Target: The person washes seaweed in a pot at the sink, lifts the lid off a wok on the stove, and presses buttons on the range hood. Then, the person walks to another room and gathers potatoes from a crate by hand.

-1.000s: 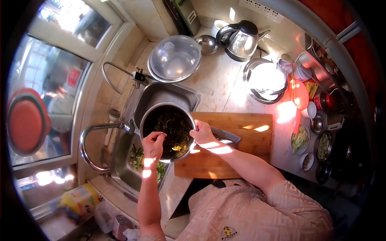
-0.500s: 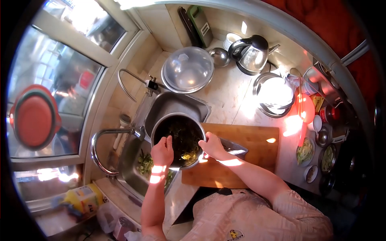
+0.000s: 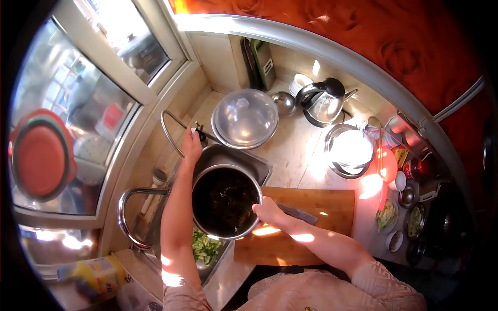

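Observation:
A deep metal pot (image 3: pixel 228 168) with dark, leafy-looking contents sits over the sink, tilted slightly. My right hand (image 3: pixel 268 211) is closed on its right rim. Reaching past the pot, my left hand (image 3: pixel 192 145) has its fingers closed at the black valve of the thin curved tap (image 3: pixel 171 136). Part of that valve is hidden by the hand. Below the pot, chopped green vegetables (image 3: pixel 206 246) lie in the near sink basin, beside the larger chrome faucet (image 3: pixel 123 212).
A wooden cutting board (image 3: pixel 332 223) with a cleaver (image 3: pixel 298 213) lies right of the pot. Behind stand a covered bowl (image 3: pixel 246 116), a small metal bowl (image 3: pixel 284 103) and a kettle (image 3: pixel 322 106). Bowls of cut vegetables (image 3: pixel 386 215) are at the far right.
My left hand has let go of the pot's rim and moved up to the thin tap. My right hand still holds the pot. The view has shifted slightly.

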A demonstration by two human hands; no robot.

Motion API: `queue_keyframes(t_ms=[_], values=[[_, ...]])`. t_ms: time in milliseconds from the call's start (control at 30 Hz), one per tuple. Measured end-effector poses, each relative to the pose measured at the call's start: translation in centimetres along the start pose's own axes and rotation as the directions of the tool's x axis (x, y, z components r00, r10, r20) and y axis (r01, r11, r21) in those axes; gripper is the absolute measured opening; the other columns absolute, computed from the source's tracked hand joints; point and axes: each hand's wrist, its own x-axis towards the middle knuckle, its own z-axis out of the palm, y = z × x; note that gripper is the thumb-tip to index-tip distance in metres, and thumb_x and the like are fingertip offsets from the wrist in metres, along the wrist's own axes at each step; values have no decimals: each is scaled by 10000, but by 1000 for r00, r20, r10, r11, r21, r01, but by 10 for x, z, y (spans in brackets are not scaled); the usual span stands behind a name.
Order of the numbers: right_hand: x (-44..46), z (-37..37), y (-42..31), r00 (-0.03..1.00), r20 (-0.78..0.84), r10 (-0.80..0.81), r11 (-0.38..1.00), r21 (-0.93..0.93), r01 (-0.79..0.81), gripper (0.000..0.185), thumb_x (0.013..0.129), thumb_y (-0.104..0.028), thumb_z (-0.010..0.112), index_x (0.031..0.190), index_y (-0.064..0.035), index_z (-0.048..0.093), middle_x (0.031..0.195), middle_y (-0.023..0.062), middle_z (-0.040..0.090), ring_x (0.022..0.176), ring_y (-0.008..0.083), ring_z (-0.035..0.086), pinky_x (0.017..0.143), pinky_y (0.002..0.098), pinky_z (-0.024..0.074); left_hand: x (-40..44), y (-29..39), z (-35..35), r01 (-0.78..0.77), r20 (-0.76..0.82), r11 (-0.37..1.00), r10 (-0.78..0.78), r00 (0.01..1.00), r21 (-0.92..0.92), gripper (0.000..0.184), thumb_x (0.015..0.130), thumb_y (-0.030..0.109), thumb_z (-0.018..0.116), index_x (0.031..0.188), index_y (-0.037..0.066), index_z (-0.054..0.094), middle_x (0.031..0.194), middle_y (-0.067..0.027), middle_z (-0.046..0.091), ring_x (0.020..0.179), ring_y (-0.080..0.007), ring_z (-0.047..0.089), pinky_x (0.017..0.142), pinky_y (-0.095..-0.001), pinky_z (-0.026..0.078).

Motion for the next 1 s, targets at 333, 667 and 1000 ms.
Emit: queue_keyframes(t_ms=[333,667,1000], values=[[15,6,-5,1000,-25,11,986,166,-7,312,847,-75,432,1093,99,514,915,185,603,709,276,653,550,366,590,20,-18,16,3,340,956,-108,934,295,311,925,271,440,1140,110,596,973,-215,633,931,-415,590,763,-471,467],[24,12,4,997,-3,80,981,175,-79,308,858,-87,458,1103,100,438,940,195,590,715,270,640,548,372,578,-18,-4,-11,46,254,993,-73,964,111,270,920,216,525,1116,57,621,821,-140,663,735,-255,630,683,-354,484],[39,25,2,999,-13,49,995,88,-48,361,823,-147,483,1070,109,423,955,191,567,682,274,632,516,354,554,-138,49,-70,40,387,969,-135,912,242,440,742,271,737,1105,46,633,1146,-147,617,1134,-316,531,953,-385,431]])
